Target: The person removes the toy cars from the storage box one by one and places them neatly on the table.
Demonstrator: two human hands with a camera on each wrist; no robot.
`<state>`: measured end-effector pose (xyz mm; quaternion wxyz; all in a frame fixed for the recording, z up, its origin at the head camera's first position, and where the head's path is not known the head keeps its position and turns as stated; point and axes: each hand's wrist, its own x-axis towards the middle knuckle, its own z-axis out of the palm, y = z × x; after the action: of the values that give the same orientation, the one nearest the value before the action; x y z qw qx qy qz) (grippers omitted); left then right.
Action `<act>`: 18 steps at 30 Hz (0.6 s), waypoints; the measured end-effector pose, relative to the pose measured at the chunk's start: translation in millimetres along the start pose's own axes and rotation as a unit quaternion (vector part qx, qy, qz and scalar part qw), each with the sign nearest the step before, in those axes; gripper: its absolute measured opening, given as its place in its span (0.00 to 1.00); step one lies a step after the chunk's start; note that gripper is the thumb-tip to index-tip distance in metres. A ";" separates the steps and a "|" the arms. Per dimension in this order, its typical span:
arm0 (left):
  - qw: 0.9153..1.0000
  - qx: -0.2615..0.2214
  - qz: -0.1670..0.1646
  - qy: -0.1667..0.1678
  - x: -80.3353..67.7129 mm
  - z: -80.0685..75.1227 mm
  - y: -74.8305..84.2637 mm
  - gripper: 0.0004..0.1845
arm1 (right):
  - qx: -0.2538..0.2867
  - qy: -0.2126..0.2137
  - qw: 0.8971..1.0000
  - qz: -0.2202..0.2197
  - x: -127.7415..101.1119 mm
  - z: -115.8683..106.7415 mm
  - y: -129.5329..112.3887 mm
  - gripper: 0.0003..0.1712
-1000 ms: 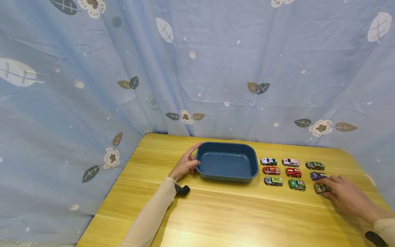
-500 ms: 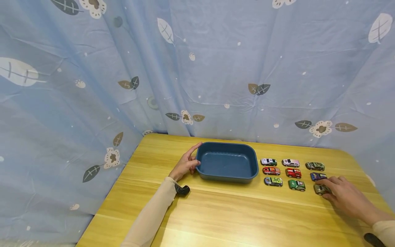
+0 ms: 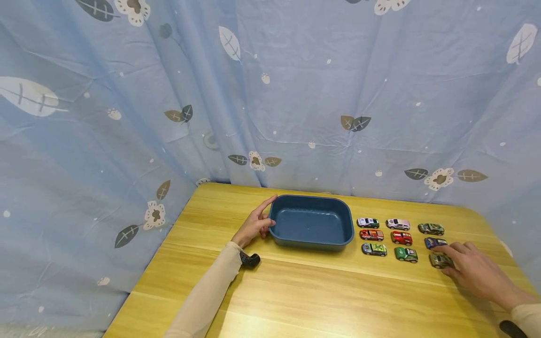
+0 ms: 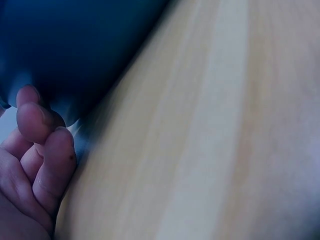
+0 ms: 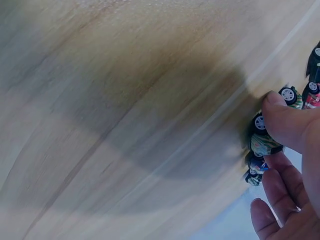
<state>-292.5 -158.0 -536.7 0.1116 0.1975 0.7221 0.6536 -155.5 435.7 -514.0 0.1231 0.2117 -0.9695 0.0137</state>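
My hands, unmoved since before
My right hand (image 3: 473,270) pinches the olive toy car (image 3: 438,259); my left hand (image 3: 255,225), fingers straight, still touches the blue tray (image 3: 311,243).

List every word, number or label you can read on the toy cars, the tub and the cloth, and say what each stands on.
No text can be read.
Toy cars: painted markings, too small and blurred to read in any view.
Blue tub: plain, no label visible.
Backdrop cloth: only printed leaves and flowers.
Table: bare wood grain.
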 end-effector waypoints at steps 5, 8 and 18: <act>1.000 -0.011 -0.003 0.002 1.3 0.7 0.3 0.48 | 0.006 -0.023 0.999 0.021 -1.8 -7.5 2.5 0.33; 1.000 -0.029 -0.006 -0.001 2.4 1.4 -0.4 0.47 | 0.007 -0.031 0.999 0.037 -5.1 -12.9 6.7 0.35; 0.999 -0.047 -0.006 -0.001 -1.5 -5.2 -2.6 0.42 | -0.019 0.038 0.999 0.022 -14.1 -15.2 8.0 0.36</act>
<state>-293.7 -163.5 -538.8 0.1249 0.1885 0.6919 0.6857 -142.9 450.0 -502.5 0.1640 0.1871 -0.9685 0.0058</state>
